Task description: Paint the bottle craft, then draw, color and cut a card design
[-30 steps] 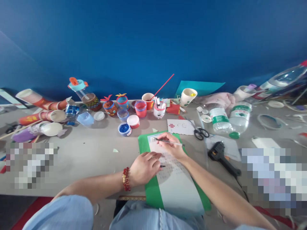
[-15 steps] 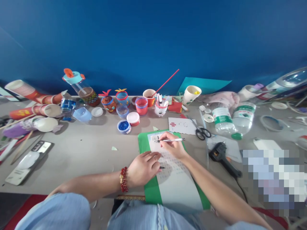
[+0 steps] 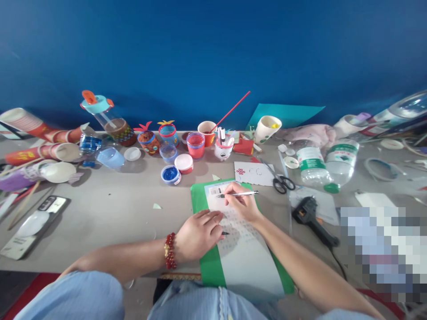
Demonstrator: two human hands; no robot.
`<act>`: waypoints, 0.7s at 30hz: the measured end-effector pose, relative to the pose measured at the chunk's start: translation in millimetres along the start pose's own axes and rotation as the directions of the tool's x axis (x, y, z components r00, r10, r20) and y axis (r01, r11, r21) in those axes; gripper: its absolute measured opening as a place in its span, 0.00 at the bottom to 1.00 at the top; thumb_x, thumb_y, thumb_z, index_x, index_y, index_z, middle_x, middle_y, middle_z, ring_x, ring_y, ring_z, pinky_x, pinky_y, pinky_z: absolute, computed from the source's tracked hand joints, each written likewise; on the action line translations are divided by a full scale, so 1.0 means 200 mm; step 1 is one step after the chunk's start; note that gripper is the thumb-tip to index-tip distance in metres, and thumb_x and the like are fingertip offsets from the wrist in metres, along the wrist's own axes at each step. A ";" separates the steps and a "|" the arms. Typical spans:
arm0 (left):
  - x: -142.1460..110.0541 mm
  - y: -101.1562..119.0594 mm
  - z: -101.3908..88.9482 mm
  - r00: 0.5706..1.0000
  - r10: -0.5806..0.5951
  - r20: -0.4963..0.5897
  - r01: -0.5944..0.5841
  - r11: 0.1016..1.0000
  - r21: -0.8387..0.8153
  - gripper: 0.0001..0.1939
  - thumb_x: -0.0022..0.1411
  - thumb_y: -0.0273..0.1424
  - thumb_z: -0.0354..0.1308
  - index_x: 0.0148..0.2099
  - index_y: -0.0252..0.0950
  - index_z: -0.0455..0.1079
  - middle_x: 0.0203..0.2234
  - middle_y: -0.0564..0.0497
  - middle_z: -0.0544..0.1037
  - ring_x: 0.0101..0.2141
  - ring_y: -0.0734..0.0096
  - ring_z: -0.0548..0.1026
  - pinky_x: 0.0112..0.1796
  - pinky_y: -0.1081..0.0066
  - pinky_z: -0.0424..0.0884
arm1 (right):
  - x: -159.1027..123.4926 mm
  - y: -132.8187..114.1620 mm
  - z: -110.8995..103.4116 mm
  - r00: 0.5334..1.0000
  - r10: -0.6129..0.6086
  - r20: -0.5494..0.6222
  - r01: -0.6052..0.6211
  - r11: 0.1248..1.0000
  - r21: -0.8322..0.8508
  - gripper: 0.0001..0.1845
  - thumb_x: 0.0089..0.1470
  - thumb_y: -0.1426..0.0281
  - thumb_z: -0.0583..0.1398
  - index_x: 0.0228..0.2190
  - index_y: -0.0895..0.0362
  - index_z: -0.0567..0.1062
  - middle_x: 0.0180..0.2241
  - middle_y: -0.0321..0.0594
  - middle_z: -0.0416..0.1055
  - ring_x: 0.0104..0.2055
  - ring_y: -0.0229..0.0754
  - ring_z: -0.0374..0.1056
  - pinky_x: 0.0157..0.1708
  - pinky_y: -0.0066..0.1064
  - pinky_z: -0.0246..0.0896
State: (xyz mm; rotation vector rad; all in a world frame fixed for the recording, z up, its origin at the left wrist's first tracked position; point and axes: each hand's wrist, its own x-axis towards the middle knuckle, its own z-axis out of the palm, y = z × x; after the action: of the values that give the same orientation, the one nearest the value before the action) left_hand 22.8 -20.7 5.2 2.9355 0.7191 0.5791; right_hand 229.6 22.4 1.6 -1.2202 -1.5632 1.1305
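My right hand point(image 3: 243, 204) is closed around a pen point(image 3: 240, 194) with a clear barrel, its tip near the top of a white sheet of paper point(image 3: 248, 266). Rows of small handwriting, too blurred to read, cover the upper half of the sheet. Underneath lies a green sheet point(image 3: 213, 271) that shows along both sides. My left hand point(image 3: 200, 233) rests on the paper's left edge with fingers curled. A small dark piece, apparently a pen cap point(image 3: 226, 233), pokes out from under those fingers.
Beyond the paper stand paint pots point(image 3: 171, 174), decorated cups point(image 3: 149, 142) and a marker holder point(image 3: 223, 149). Scissors point(image 3: 283, 184), a hot glue gun point(image 3: 315, 220) with its cord, and cut bottles point(image 3: 312, 164) lie right. A phone point(image 3: 35, 226) and paper cups point(image 3: 43, 152) are left.
The camera view has shifted slightly. Both hands keep nearly the same place on the paper; the pen tip has moved only a little along the top of the sheet.
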 end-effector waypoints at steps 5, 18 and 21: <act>0.00 0.00 0.00 1.000 0.006 -0.003 -0.006 1.000 -0.007 0.11 0.70 0.33 0.52 0.39 0.33 0.72 0.51 0.41 0.77 0.52 0.60 0.74 0.53 0.59 0.71 | 0.00 0.01 0.00 0.998 -0.001 0.066 0.002 1.000 -0.022 0.06 0.55 0.72 0.56 0.34 0.54 0.74 0.26 0.37 0.74 0.27 0.40 0.68 0.26 0.30 0.58; 0.00 0.00 0.01 1.000 0.004 -0.012 -0.004 1.000 0.001 0.09 0.69 0.32 0.53 0.40 0.32 0.72 0.50 0.42 0.77 0.51 0.61 0.75 0.52 0.59 0.71 | 0.01 0.01 0.01 0.998 0.018 0.061 -0.016 0.999 -0.029 0.03 0.56 0.71 0.57 0.32 0.53 0.72 0.26 0.35 0.72 0.27 0.40 0.69 0.27 0.31 0.63; 0.01 0.00 0.00 1.000 -0.001 -0.001 0.001 1.000 0.001 0.10 0.69 0.31 0.52 0.40 0.33 0.72 0.50 0.41 0.77 0.51 0.60 0.75 0.52 0.59 0.72 | 0.01 0.02 0.01 0.998 0.024 0.058 -0.021 0.998 -0.054 0.04 0.53 0.73 0.57 0.32 0.53 0.71 0.26 0.34 0.72 0.26 0.39 0.69 0.27 0.30 0.63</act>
State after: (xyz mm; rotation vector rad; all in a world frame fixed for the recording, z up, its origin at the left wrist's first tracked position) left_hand 24.0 -20.4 5.7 2.9358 0.7215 0.5810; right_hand 227.4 23.9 -2.8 -1.2532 -1.6364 1.1545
